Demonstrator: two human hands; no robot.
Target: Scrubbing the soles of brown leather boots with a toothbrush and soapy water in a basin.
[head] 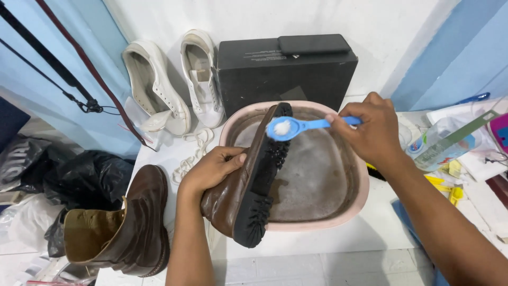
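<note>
Left hand (211,169) gripping boot (248,180), murky water in basin (317,222)

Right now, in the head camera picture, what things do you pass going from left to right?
Black plastic bags → standing brown leather boot → left hand → held brown boot with black sole → blue plastic scoop → right hand → clear plastic bottle.

A: How is the scene lit?

B: Brightly and evenly, with soft light from above. The far white wall (275,16) is nearly washed out.

A: Shadows or blur?

B: Only faint shadows, beside the brown boot (127,228) at near left. Focus is sharp in the centre; the edges bend outward and soften slightly.
</note>
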